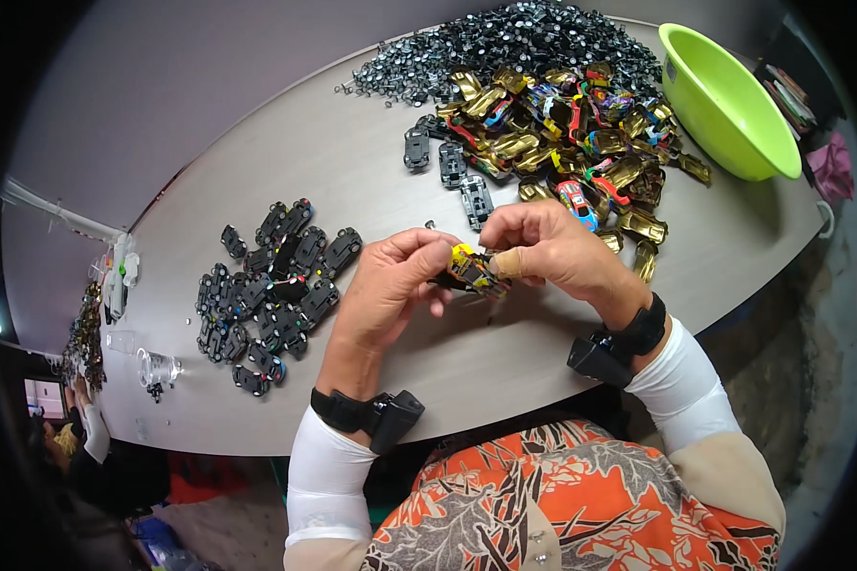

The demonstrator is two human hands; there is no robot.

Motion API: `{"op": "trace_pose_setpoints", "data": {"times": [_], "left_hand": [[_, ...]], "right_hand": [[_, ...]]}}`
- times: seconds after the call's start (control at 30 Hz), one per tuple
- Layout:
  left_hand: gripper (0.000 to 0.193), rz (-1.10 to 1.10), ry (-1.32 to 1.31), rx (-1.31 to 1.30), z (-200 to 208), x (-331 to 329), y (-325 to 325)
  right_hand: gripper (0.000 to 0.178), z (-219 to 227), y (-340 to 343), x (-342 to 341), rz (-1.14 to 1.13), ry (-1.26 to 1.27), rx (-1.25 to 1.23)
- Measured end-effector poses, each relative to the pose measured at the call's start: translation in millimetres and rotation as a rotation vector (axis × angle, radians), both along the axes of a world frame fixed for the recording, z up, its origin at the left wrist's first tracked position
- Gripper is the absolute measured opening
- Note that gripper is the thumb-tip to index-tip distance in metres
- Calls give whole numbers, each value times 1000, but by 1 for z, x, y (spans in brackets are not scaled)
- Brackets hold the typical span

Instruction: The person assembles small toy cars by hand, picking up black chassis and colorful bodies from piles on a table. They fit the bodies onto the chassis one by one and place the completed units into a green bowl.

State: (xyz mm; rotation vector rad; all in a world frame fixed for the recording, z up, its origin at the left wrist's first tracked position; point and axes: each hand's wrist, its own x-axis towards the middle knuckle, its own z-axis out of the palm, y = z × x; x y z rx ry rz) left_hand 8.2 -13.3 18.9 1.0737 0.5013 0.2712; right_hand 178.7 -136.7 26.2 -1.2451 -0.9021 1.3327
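A small yellow and black toy car (468,269) is held over the table, its dark underside partly showing. My left hand (400,276) pinches its left end between thumb and fingers. At the other end, the closed fingers of my right hand (554,249) press on the car; a tan bandage wraps one digit. Whether a small part is also between those fingers cannot be seen. Just beyond the hands lies a wheel axle (430,226). Nearby on the table are grey car bases (476,202) and a red and blue car body (577,204).
Dark toy cars (281,285) lie upside down in a cluster at left. Gold and coloured car bodies (562,133) are heaped at the far right, before a pile of wheel axles (505,48). A green basin (733,105) and a clear container (157,366) stand on the table (257,143).
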Motion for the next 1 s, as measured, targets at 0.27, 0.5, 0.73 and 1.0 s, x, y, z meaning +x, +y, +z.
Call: {"op": "trace_pose_setpoints", "data": {"times": [0.27,0.5,0.73,1.0], "left_hand": [[16,69,-12,89,-10,3,-4],[16,132,-97,-32,-3,3,-7],[39,229,-212,46,-11,6,-5],[27,64,-120,0,-11,1,-6]], "right_hand": [[21,-3,0,-13,-211,-796,379],[24,-3,-1,-13,-334,-950,421],[26,1,-4,-15,-249,-397,264],[23,-4,0,-20,-225,-492,255]]}}
